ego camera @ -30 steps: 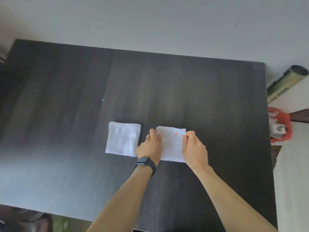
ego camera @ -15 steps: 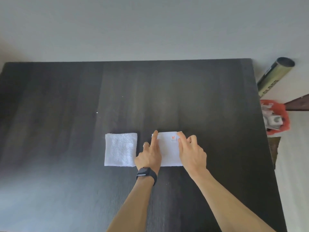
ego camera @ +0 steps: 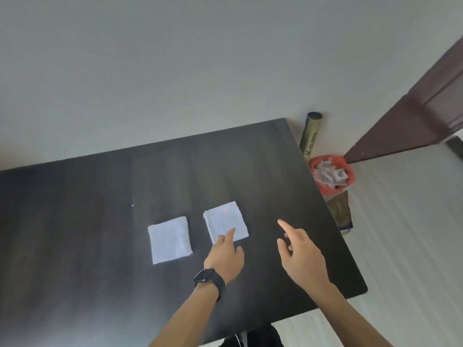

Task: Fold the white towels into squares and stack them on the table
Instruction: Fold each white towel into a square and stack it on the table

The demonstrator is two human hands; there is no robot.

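A: Head view. Containers noted first?

B: One recorded: an orange bin (ego camera: 332,175) on the floor just past the table's right edge, holding crumpled pale paper or wrapping; the contents cannot be identified further. A gold-green tube (ego camera: 311,136) with dark lettering is seen leaning at the wall beside it, and a brown door (ego camera: 423,113) is seen at far right.

A: Task items and their position?

B: Two folded white towels are recorded flat on the dark table (ego camera: 100,221), side by side, near each other but apart, not stacked. The left towel (ego camera: 170,239) is plain. The right towel (ego camera: 225,220) carries a small red mark near its far edge. Both are roughly square, so no clear long axis is noted; the edges are turned slightly counter-clockwise against the table's front edge.

A: Hands?

B: The left hand (ego camera: 225,257), a dark watch (ego camera: 206,278) on its wrist, is extended with the index fingertip laid on the near edge of the right towel; nothing is grasped. The right hand (ego camera: 300,256) is held loosely open over bare table to the right of that towel, index finger pointing forward, clear of the cloth.

A: Obstructions?

B: Only the near corner of the right towel is covered, by the left fingers.
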